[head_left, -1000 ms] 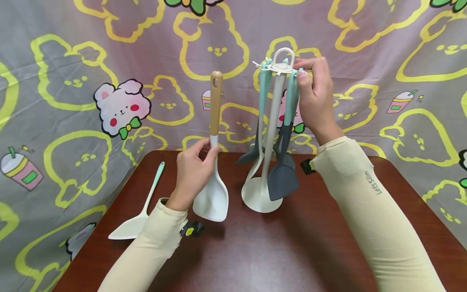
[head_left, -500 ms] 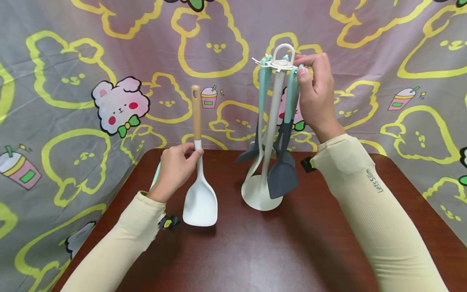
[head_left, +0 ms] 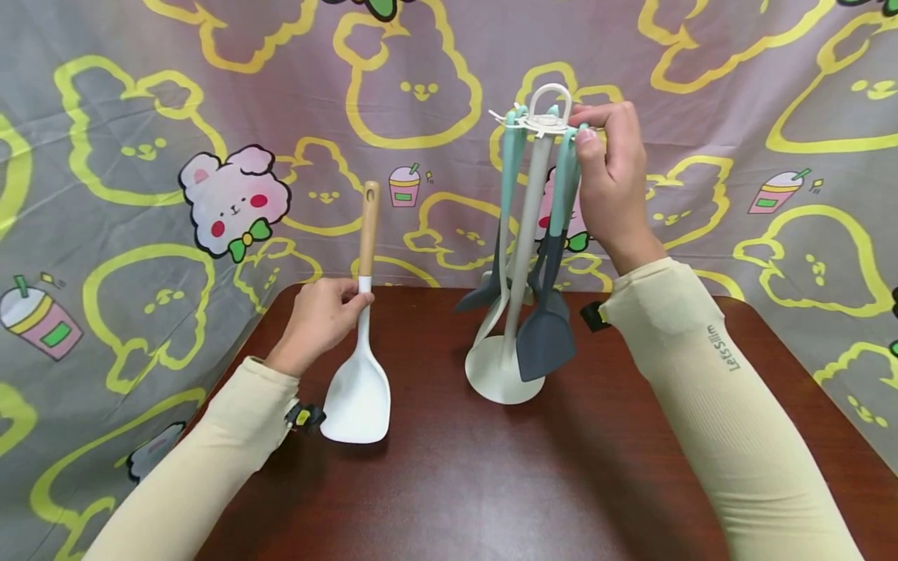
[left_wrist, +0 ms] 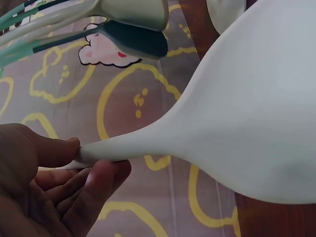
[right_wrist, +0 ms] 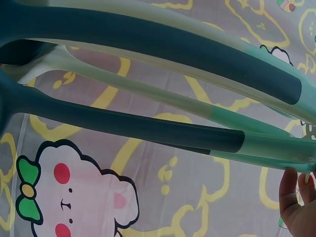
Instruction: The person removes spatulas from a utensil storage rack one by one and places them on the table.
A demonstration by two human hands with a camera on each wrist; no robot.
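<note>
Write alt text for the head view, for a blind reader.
A person's left hand holds a white spatula with a light brown handle, blade down. The right hand grips the top of an off-white, round-based stand hung with mint-green-handled utensils. Beneath is a dark brown table; behind, grey fabric with yellow cartoon outlines.

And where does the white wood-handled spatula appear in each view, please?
Head: the white wood-handled spatula is left of centre, in the left hand.
Left wrist: its blade looms large at right.
Right wrist: not in it.
Shared landmark: the mint-handled utensils, in all three.
</note>
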